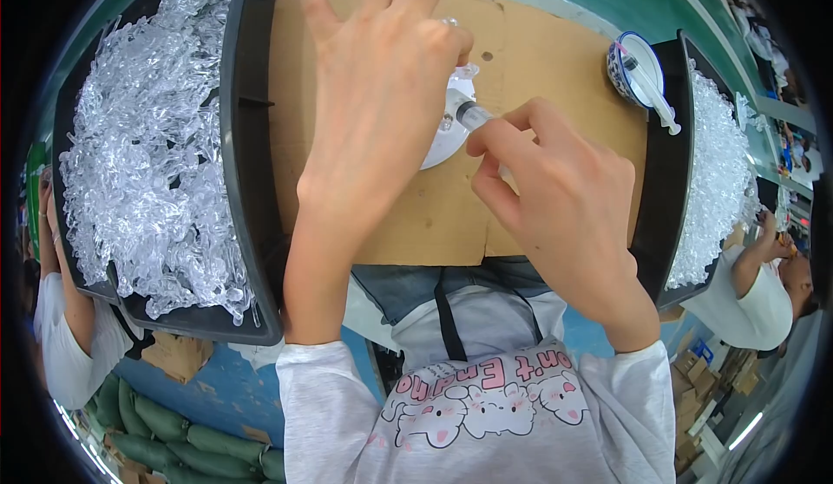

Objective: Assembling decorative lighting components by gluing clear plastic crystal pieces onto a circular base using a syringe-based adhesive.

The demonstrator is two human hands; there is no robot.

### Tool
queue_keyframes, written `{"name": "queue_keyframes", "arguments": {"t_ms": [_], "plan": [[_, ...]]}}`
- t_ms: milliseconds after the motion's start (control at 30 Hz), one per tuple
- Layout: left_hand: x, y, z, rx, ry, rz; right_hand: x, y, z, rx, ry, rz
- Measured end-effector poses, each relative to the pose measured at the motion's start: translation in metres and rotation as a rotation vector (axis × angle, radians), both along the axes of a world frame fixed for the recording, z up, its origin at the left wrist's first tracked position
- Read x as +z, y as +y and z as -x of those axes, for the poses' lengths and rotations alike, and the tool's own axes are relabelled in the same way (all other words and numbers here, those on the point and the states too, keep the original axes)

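Observation:
My right hand point(564, 172) is closed around a clear syringe point(475, 116), its barrel slanting up and left over a white round dish point(444, 147). My left hand point(382, 63) reaches over the far side of the dish, three fingers spread and the thumb side bent inward. Beside those bent fingertips shows a small clear plastic piece point(468, 71), which the left hand seems to pinch; the grip itself is mostly hidden behind the hand. A few small clear bits point(447, 123) appear on the dish near the syringe tip.
Brown cardboard point(416, 224) covers the work surface. At left stands a black bin point(252, 137) heaped with clear plastic pieces point(156, 163); another black bin point(668, 163) at right holds smaller clear pieces point(711, 180). A blue-and-white bowl point(618, 72) holds a second syringe point(646, 85). People sit on both sides.

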State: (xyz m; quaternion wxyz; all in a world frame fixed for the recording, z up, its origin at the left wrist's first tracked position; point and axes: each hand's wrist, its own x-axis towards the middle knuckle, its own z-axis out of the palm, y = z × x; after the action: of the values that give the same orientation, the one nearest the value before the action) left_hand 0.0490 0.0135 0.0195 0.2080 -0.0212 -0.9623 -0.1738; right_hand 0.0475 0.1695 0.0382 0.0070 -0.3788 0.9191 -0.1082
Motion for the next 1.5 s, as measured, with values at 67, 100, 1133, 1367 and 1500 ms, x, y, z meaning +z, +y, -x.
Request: {"name": "queue_keyframes", "arguments": {"t_ms": [67, 100, 1133, 1367, 1500], "plan": [[0.001, 0.001, 0.0, -0.005, 0.004, 0.004, 0.002, -0.001, -0.001, -0.006, 0.004, -0.014], [0.002, 0.001, 0.001, -0.007, 0.007, 0.007, 0.003, -0.001, -0.001, -0.009, 0.004, -0.027], [-0.059, -0.028, -0.039, 0.197, 0.03, -0.751, -0.041, -0.002, 0.068, 0.074, -0.077, 0.367], [-0.064, -0.026, -0.035, 0.205, 0.047, -0.784, -0.038, -0.018, 0.071, 0.219, 0.03, 0.159], [-0.063, -0.026, -0.032, 0.247, 0.081, -0.869, -0.033, -0.023, 0.07, 0.226, 0.036, 0.158]]}}
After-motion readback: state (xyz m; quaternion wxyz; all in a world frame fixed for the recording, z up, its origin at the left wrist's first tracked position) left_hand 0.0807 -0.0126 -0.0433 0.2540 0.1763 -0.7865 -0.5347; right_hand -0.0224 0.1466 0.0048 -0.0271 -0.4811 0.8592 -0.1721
